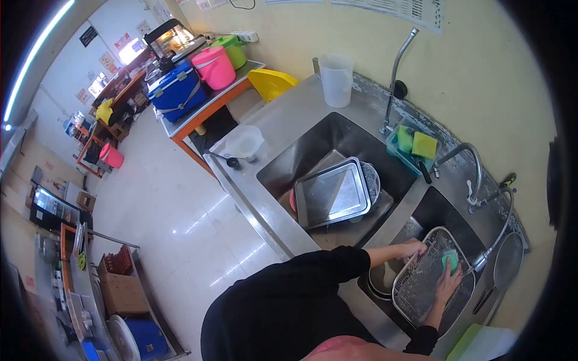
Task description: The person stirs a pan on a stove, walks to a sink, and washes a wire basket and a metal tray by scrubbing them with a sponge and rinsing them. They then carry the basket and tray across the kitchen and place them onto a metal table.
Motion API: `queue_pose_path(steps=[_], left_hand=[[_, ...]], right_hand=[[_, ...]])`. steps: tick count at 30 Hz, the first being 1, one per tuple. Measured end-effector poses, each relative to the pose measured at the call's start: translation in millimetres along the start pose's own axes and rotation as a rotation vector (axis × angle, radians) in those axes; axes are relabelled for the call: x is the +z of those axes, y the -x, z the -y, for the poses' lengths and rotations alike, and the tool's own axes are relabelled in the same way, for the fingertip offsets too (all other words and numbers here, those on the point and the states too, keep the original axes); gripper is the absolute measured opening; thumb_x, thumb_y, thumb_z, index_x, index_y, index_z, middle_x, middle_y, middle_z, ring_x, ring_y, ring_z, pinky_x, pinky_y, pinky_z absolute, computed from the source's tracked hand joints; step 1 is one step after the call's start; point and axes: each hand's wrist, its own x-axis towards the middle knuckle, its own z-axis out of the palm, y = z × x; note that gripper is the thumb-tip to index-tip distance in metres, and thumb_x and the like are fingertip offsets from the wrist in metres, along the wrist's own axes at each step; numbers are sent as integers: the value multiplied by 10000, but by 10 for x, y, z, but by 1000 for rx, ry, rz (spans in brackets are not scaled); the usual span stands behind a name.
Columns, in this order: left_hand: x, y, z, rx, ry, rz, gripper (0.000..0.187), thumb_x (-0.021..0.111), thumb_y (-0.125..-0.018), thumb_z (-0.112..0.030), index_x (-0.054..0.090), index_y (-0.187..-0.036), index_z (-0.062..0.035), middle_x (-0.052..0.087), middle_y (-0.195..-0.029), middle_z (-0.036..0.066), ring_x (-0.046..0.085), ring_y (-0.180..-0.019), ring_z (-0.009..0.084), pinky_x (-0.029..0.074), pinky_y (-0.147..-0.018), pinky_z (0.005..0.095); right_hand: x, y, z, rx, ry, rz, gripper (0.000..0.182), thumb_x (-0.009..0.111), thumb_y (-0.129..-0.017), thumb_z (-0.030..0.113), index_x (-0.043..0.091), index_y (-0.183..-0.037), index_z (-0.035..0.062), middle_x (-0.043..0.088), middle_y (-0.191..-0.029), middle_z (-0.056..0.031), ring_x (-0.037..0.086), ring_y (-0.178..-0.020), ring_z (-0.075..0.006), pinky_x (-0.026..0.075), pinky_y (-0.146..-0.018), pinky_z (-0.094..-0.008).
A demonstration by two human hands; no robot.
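Note:
Over the smaller sink basin [435, 207], a rectangular metal mesh basket [415, 289] lies tilted. My left hand [412, 248] is closed around its near upper rim. With my right hand [447, 284] I press a green sponge [450, 260] against the mesh; the fingers bend over the sponge. Partly hidden under the basket is a round metal pan [378, 280]. Beside it, the larger basin [289, 159] holds a rectangular metal tray [334, 192] resting on other dishes, one of them a round metal lid or bowl [372, 180].
A teal caddy [402, 155] with sponges stands behind the basins, near two faucets [472, 174]. A round strainer [509, 262] leans at the right. A clear plastic pitcher [336, 81] and a translucent bowl [244, 142] stand on the counter. Coolers [177, 90] occupy a side table.

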Motion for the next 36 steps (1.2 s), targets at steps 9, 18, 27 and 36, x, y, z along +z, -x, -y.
queue_pose_path(steps=[9, 18, 27, 36], left_hand=[[-107, 4, 25, -56, 102, 16, 405, 514, -754, -272, 514, -1031, 23, 531, -869, 156, 580, -766, 295, 524, -604, 487], [-172, 93, -68, -58, 96, -88, 561, 462, -679, -272, 444, -1133, 56, 531, -807, 170, 582, -800, 295, 512, -625, 428], [-14, -189, -51, -121, 188, -84, 403, 467, -692, -349, 425, -937, -32, 491, -894, 176, 537, -816, 315, 468, -634, 471], [421, 78, -285, -373, 133, 185, 950, 379, -723, -654, 172, -1323, 53, 388, -1215, 266, 397, -1123, 400, 296, -927, 541]], right_hand=[[-27, -214, 265, 57, -229, 26, 488, 575, -706, 47, 522, -1172, 179, 489, -1130, -200, 459, -1040, -355, 362, -888, -430], [-275, 233, -261, 496, -26, -40, 528, 572, -750, 115, 422, -1239, 248, 435, -1033, -199, 449, -933, -350, 372, -788, -432], [-1026, 589, 819, -70, -443, 340, 453, 522, -831, 244, 398, -1260, 325, 468, -950, -170, 503, -880, -337, 415, -786, -421], [-1612, 646, 779, -325, -163, 460, 675, 670, -638, 148, 429, -1243, 326, 488, -882, -82, 511, -843, -265, 418, -754, -370]])
